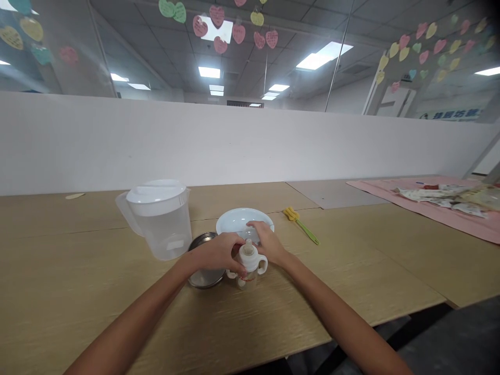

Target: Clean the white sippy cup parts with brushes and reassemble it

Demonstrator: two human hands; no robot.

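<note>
The baby bottle (249, 265) stands on the counter (156, 317), with a pale teat on top, a white collar, a white handle on either side and red marking on its clear body; the left hand (223, 254) is closed around it from the left, thumb at the front below the collar; the right hand (269, 244) is just behind the bottle and to its right, its fingers curved and reaching over the near side of the white bowl (230, 220); something clear shows by those fingers, but I cannot tell whether the right hand grips it.

Directly behind the bottle sits the white bowl; just to the left of the bottle lies a shallow metal bowl (206, 279), partly hidden by the left hand and wrist; farther left of the bottle and behind it stands a translucent pitcher (169, 234) with a white lid, its handle turned to the left; to the right of the bottle and farther back lies a brush (308, 231) with a yellow head and a green handle, the head pointing away; well to the right of the bottle a pink cloth (369, 186) is spread, bearing assorted items too blurred to name; far behind the bottle rises a white wall (234, 146), with glass and heart-shaped notes (216, 16) above it.
</note>
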